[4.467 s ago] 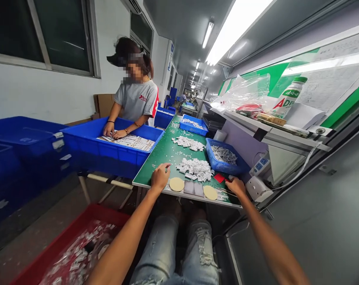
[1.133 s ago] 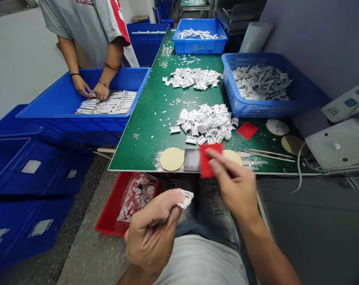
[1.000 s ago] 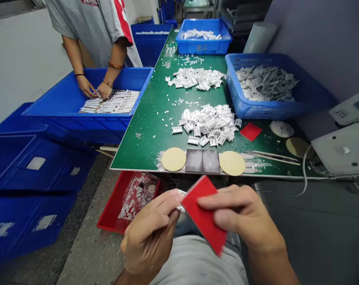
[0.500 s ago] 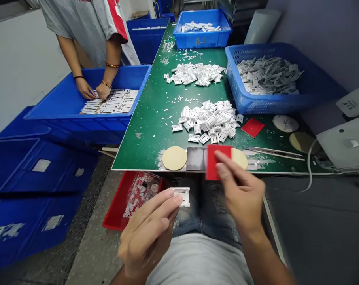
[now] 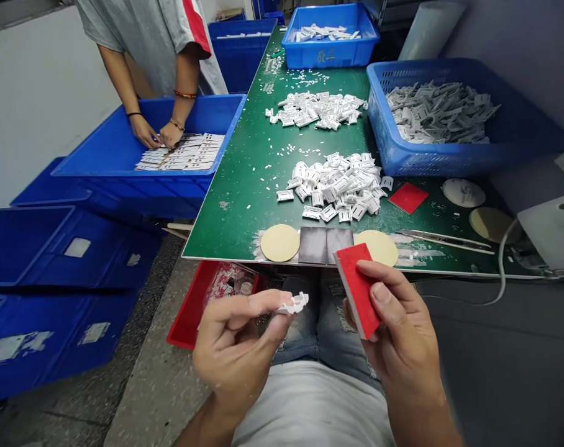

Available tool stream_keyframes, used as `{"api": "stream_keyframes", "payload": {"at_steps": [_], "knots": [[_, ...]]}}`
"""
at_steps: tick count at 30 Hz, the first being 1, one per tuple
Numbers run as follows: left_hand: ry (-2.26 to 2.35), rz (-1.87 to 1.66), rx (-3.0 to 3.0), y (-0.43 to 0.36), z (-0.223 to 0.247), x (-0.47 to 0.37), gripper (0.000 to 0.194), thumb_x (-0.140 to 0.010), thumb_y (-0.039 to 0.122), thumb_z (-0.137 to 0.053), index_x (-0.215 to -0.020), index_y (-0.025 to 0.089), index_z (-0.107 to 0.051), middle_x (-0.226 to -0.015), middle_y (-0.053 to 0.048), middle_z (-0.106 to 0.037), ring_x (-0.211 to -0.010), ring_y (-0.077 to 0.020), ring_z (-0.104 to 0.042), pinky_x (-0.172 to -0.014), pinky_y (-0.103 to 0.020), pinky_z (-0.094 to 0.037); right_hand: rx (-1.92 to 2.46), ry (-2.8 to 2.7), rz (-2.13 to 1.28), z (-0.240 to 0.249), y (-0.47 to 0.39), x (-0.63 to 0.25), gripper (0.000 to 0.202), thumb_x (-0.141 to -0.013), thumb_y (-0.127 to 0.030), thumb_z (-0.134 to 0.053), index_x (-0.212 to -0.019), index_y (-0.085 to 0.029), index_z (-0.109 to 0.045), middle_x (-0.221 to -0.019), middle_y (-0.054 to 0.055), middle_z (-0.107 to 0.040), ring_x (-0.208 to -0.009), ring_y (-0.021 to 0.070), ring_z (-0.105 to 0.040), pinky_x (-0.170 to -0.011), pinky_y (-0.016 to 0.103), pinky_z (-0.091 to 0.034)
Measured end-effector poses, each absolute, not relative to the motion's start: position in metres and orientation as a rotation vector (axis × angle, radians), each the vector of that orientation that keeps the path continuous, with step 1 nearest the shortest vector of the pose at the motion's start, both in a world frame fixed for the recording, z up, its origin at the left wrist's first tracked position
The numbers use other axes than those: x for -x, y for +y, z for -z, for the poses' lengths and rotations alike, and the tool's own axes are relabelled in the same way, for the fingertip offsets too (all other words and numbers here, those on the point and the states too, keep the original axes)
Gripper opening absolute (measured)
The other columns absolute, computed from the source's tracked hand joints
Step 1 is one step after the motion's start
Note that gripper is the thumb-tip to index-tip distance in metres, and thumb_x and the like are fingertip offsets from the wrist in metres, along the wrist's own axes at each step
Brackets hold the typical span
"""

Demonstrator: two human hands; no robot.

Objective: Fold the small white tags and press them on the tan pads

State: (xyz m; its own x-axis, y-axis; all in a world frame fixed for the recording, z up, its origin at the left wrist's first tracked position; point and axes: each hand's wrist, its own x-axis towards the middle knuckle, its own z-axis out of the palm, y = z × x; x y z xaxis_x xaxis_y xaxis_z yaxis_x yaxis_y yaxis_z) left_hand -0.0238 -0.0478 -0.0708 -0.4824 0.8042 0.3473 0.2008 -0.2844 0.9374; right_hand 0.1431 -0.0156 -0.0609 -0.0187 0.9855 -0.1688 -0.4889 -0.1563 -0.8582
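My left hand (image 5: 240,341) pinches a small white plastic part (image 5: 297,303) between thumb and fingers, edge-on to the camera. To its right, my right hand (image 5: 403,335) grips a red block (image 5: 359,288) with a greyish side, held tilted just in front of the table edge. The part and the block are apart. Beyond them, two dark square pads (image 5: 313,245) lie at the front edge of the green table (image 5: 240,214), between a left cream disc (image 5: 280,243) and a right cream disc (image 5: 379,248). A near pile of white parts (image 5: 340,183) lies behind.
A blue perforated basket (image 5: 398,158) and a blue bin (image 5: 328,57) hold white pieces. A red square (image 5: 409,198) and a cutter (image 5: 445,241) lie at right. At left, a person's hands (image 5: 158,133) work in a blue crate (image 5: 137,177). A red tray (image 5: 189,310) sits below.
The red block has turned from facing the camera to a slant and moved slightly right and down. The white part has tipped edge-on. The view has shifted a little.
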Motion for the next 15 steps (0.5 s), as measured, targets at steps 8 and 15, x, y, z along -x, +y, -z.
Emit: {"api": "stream_keyframes", "payload": {"at_steps": [8,15], "knots": [[1.355,-1.711,-1.176,-0.046,0.061,0.021,0.037,-0.071,0.000,-0.077,-0.096,0.021,-0.060,-0.082,0.002,-0.078,-0.073,-0.0125,-0.075,-0.071,-0.019,-0.062,0.962,-0.637,-1.573,0.050,-0.018,-0.137,0.017,-0.081,-0.037,-0.074,-0.094,-0.027,-0.076,-0.074,0.000,-0.067,-0.054,0.0066,-0.054,-0.048,0.014,-0.045],[1.364,-1.723,-1.268,-0.043,0.065,0.018,0.026,-0.075,0.000,-0.073,-0.089,0.019,-0.063,-0.086,-0.001,-0.076,-0.081,-0.0140,-0.074,-0.076,-0.025,-0.062,0.748,-0.540,-1.792,0.051,-0.022,-0.142,0.016,-0.088,-0.039,-0.065,-0.099,-0.031,-0.074,-0.054,-0.005,-0.055,-0.037,0.0039,-0.036,-0.040,0.016,-0.037]]}}
